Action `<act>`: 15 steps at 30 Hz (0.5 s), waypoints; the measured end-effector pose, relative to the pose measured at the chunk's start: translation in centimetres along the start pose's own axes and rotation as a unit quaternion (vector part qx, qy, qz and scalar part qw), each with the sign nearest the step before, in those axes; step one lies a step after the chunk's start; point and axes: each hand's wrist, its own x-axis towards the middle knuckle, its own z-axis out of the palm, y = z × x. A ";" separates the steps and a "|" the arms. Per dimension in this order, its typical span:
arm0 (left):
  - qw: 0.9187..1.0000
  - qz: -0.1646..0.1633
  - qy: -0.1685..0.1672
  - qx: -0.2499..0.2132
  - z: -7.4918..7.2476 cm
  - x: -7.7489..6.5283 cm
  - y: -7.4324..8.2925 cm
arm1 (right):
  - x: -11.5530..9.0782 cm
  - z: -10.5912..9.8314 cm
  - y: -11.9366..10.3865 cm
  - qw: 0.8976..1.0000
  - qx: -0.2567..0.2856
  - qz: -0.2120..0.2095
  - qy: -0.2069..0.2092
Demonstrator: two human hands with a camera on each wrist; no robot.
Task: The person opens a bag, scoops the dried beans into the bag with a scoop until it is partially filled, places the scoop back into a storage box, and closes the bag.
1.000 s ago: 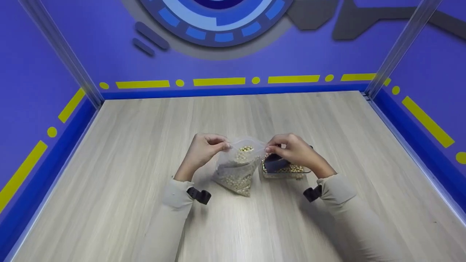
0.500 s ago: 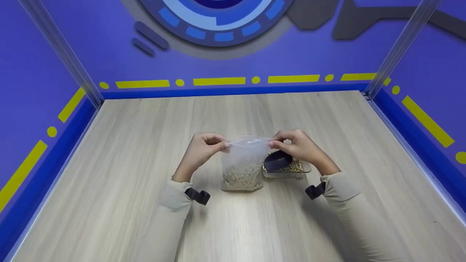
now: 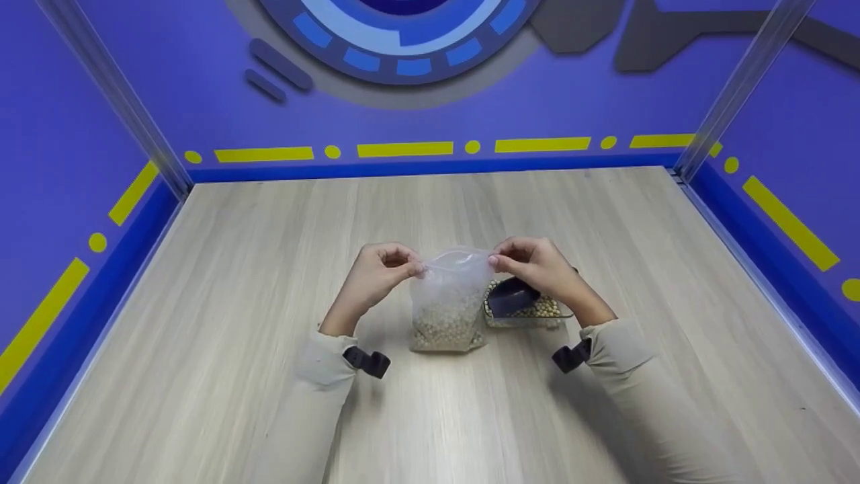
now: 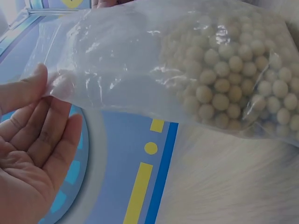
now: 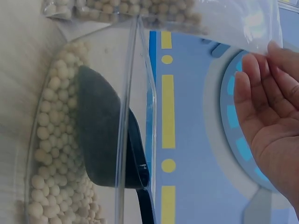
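Observation:
A clear zip bag [image 3: 449,302] stands upright at the middle of the table, its lower half filled with round, pale dried peas or beans [image 4: 229,88]. My left hand [image 3: 379,277] pinches the bag's top left corner between thumb and finger. At the top right corner, my right hand [image 3: 541,270] pinches the bag the same way. The bag's mouth lies between the two hands, and in the head view it looks slightly parted. Below the right hand, a clear container [image 3: 527,323] holds more of these peas or beans, with a black scoop [image 3: 512,297] lying on them.
The container stands right beside the bag's right side. Pale wood-grain table [image 3: 269,269] surrounds them. Blue printed panels [image 3: 430,121] rise along the table's back, left and right edges.
The bag has swung from tilted to upright, its mouth first stretched wide, then slackened. My right hand moved right and slightly up, then back left. My left hand has barely moved.

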 end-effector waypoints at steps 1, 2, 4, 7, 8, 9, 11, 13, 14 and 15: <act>1.000 -0.002 0.006 0.006 0.0 0.0 0.0 | 0.0 0.1 0.0 1.000 0.000 -0.004 0.003; 1.000 -0.004 0.012 0.010 0.0 0.0 -0.1 | 0.0 0.2 0.1 1.000 -0.003 -0.008 0.006; 1.000 -0.007 0.022 0.017 0.1 0.1 -0.1 | 0.0 0.3 0.1 1.000 -0.007 -0.015 0.015; 0.999 -0.004 0.033 0.026 0.2 0.1 -0.2 | -0.1 0.5 0.0 0.999 -0.013 -0.022 0.027; 0.999 -0.002 0.035 0.028 0.2 0.1 -0.2 | -0.2 0.5 0.0 0.999 -0.015 -0.023 0.030; 0.999 -0.002 0.035 0.029 0.2 0.1 -0.2 | -0.2 0.6 0.0 0.999 -0.014 -0.022 0.033; 0.999 -0.001 0.032 0.031 0.2 0.2 -0.2 | -0.2 0.7 0.1 0.999 -0.015 -0.019 0.036; 0.999 -0.005 0.027 0.028 0.2 0.1 -0.2 | -0.1 0.7 0.2 0.999 -0.009 -0.015 0.034; 0.999 -0.008 0.025 0.026 0.1 0.1 -0.2 | -0.1 0.7 0.2 0.999 -0.008 -0.012 0.031; 0.999 -0.010 0.022 0.025 0.1 0.1 -0.2 | -0.1 0.7 0.2 1.000 -0.006 -0.009 0.027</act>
